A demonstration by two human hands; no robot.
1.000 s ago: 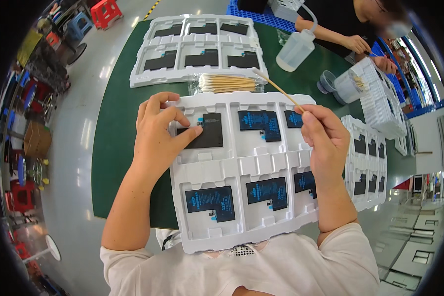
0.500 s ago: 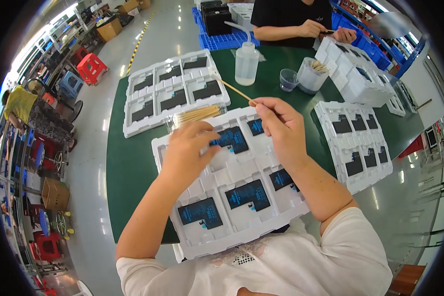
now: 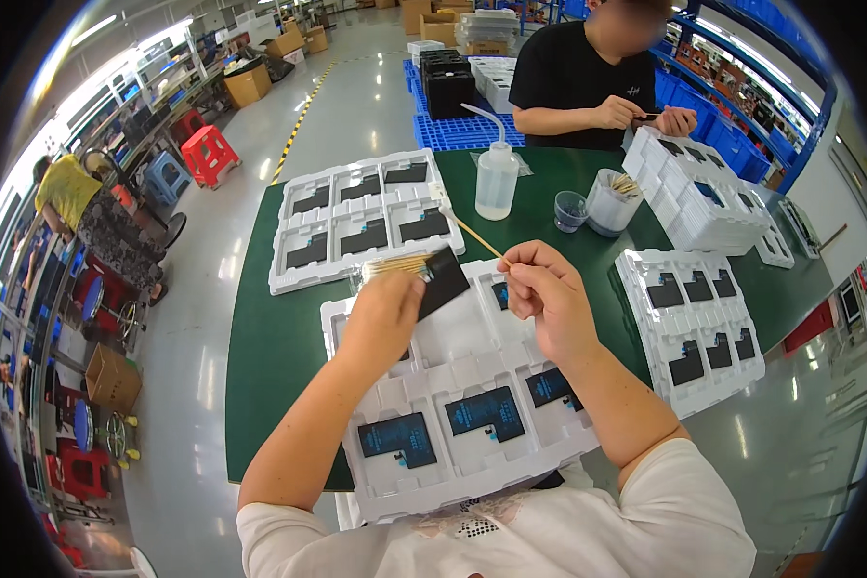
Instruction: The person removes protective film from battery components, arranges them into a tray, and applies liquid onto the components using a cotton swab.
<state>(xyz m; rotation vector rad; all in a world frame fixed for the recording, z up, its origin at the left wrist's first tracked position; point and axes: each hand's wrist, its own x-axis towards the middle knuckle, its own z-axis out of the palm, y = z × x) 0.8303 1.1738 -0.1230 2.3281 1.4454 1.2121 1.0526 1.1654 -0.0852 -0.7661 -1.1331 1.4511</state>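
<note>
A thin flat battery point(image 3: 445, 284), its dark plain face showing, is pinched in my left hand point(image 3: 383, 313) above the far row of a white molded tray point(image 3: 472, 371). My right hand point(image 3: 549, 294) grips the wooden stick of a long swab point(image 3: 479, 237); the stick slants up and left, its tip near another tray's edge. In the near row of the tray lie several L-shaped black batteries with blue print, such as this middle battery point(image 3: 486, 414). Just beyond my left hand is a bundle of wooden swabs point(image 3: 395, 264), partly covered.
Beyond stands a squeeze bottle point(image 3: 495, 183), with a small clear cup point(image 3: 569, 212) and a tub of swabs point(image 3: 612, 207) to its right. Filled trays lie at left point(image 3: 332, 217) and right point(image 3: 689, 318). Near stacked trays point(image 3: 679, 197), a co-worker point(image 3: 588, 82) works.
My left hand has lifted the battery out of the tray's far middle pocket and tilted it up, plain side showing. The right hand still holds the swab. The view has tipped upward.
</note>
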